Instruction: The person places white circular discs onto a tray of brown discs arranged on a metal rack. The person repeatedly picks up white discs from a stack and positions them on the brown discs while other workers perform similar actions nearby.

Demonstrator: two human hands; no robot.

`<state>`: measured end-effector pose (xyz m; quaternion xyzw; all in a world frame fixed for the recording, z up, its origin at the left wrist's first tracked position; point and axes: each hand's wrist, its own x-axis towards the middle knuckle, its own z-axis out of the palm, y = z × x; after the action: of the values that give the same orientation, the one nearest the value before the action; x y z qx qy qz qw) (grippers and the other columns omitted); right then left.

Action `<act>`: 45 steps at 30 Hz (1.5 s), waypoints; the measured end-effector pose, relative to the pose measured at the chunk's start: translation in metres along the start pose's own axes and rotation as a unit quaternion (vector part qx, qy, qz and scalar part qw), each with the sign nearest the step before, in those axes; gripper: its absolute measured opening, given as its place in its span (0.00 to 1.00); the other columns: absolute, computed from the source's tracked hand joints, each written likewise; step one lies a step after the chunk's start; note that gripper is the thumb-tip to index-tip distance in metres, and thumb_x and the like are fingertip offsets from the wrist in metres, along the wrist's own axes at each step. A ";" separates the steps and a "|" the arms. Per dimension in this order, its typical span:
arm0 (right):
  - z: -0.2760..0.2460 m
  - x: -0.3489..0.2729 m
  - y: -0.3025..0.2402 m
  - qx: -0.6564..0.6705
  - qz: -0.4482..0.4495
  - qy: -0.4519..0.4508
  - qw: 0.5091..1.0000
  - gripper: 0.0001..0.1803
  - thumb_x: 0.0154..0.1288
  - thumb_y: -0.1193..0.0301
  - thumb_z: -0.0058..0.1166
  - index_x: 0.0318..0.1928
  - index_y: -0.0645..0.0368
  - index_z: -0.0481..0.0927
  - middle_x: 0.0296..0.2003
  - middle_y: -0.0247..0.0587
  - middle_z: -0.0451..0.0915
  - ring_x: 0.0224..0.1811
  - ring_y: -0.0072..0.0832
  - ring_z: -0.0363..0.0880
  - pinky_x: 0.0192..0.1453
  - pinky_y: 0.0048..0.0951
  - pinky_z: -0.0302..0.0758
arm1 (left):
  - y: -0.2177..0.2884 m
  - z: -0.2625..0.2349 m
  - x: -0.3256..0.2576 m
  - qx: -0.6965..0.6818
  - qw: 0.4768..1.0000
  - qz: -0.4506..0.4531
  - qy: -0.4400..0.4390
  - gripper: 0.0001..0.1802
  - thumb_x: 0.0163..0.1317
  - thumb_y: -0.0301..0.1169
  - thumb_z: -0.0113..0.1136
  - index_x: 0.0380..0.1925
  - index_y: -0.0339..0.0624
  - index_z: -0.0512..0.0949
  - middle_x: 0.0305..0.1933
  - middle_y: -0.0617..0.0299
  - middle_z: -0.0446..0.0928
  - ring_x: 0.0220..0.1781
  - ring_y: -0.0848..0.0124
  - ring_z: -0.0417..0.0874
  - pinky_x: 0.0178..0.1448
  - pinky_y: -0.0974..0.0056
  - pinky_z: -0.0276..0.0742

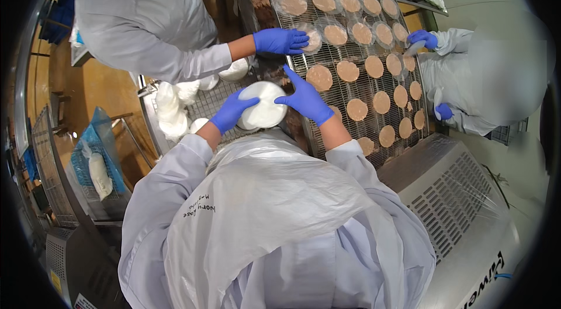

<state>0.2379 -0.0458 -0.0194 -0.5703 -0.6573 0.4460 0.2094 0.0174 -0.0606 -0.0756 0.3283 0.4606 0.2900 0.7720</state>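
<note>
In front of my chest is a stack of round white sheets [264, 106]. My left hand [229, 111] grips its left side, with the thumb on top. My right hand [305, 98] is at the stack's right side, fingers stretched out and thumb touching the top sheet. Both hands wear blue gloves. Just beyond my right hand, round flat pinkish-brown meat patties [319, 77] lie in rows on a wire-mesh conveyor belt [335, 90]. The farther patties, such as one patty [335, 35], have clear round sheets on them, wider than the meat.
A co-worker's gloved hand [281, 41] touches a covered patty at the left edge. Another person's gloved hand [423, 39] holds a sheet across the belt. More gloved hands work at the far end. White bundles [170, 111] lie on a wire rack at left. A slotted metal housing [453, 192] stands right.
</note>
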 end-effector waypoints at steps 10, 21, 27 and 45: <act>-0.049 0.013 0.045 0.105 -0.022 0.196 0.975 0.12 0.61 0.70 0.45 0.39 0.65 0.76 0.27 0.44 0.80 0.32 0.32 0.79 0.37 0.31 0.74 | 0.021 0.065 0.022 0.053 0.997 0.060 0.018 0.24 0.56 0.37 0.58 0.48 0.30 0.70 0.45 0.55 0.75 0.45 0.70 0.76 0.49 0.67 0.71; -0.047 0.035 0.068 -0.126 -0.154 0.206 0.958 0.16 0.58 0.64 0.49 0.40 0.65 0.76 0.33 0.48 0.79 0.35 0.41 0.79 0.41 0.34 0.74 | 0.026 0.081 0.020 0.087 0.987 0.093 0.103 0.23 0.56 0.36 0.59 0.45 0.28 0.72 0.38 0.57 0.77 0.37 0.71 0.78 0.41 0.68 0.74; -0.167 0.071 0.133 -0.207 -0.033 0.269 0.940 0.09 0.52 0.68 0.51 0.32 0.58 0.79 0.30 0.51 0.79 0.33 0.43 0.78 0.38 0.39 0.74 | 0.016 0.050 -0.004 -0.005 0.996 0.046 0.081 0.26 0.59 0.36 0.55 0.53 0.31 0.65 0.48 0.54 0.73 0.47 0.67 0.76 0.50 0.65 0.73; -0.072 0.008 0.067 0.058 -0.027 0.125 0.990 0.17 0.57 0.67 0.51 0.43 0.65 0.76 0.37 0.51 0.79 0.39 0.37 0.78 0.46 0.32 0.72 | 0.028 0.099 0.030 0.129 0.977 0.094 0.141 0.18 0.53 0.34 0.62 0.39 0.30 0.75 0.35 0.56 0.78 0.33 0.72 0.79 0.37 0.68 0.75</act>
<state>0.3298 -0.0166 -0.0398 -0.5901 -0.6143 0.4029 0.3347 0.1149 -0.0446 -0.0343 0.4226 0.5658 0.3427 0.6196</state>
